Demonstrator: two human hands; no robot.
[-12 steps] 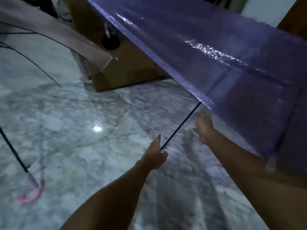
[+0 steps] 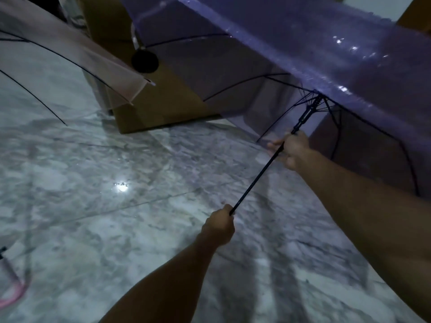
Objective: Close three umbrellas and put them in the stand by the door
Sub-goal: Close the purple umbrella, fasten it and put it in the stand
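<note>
An open purple translucent umbrella (image 2: 291, 47) spreads across the top right, its wet canopy tilted up so the ribs and black runner (image 2: 307, 113) show underneath. My left hand (image 2: 220, 226) is closed around the lower end of its black shaft (image 2: 256, 176). Higher up, my right hand (image 2: 292, 149) wraps the same shaft just below the runner. A second open umbrella with a pinkish clear canopy (image 2: 58, 47) lies at the upper left; its pink curved handle (image 2: 12, 292) rests on the floor at the lower left.
A brown cardboard box (image 2: 149, 106) with a round dark hole stands on the grey marble floor (image 2: 105, 217) behind the umbrellas. A bright light reflection glints on the floor at the centre. No stand or door is in view.
The purple canopy has tipped upward, exposing ribs and runner. My right hand has slid up the shaft and closed on it; my left hand keeps its grip lower down.
</note>
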